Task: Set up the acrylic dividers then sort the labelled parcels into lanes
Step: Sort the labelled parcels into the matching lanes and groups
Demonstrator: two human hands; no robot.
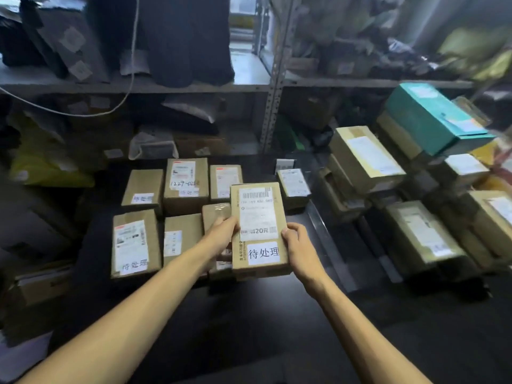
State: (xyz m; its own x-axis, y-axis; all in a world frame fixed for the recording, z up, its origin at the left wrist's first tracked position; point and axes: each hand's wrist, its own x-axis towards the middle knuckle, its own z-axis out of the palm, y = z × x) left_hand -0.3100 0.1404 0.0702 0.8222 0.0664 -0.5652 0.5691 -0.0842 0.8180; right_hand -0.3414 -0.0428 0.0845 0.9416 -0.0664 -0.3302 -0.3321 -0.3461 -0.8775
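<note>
Arms outstretched, left hand [221, 234] and right hand [295, 245] gripping parcel [257, 217]

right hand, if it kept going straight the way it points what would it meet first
The right hand grips the held parcel; pushed on forward and left, they would probably meet the labelled box in the back row first, though depth is unclear.

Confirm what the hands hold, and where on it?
One labelled cardboard parcel: left hand grips its left edge, right hand its right edge.
</note>
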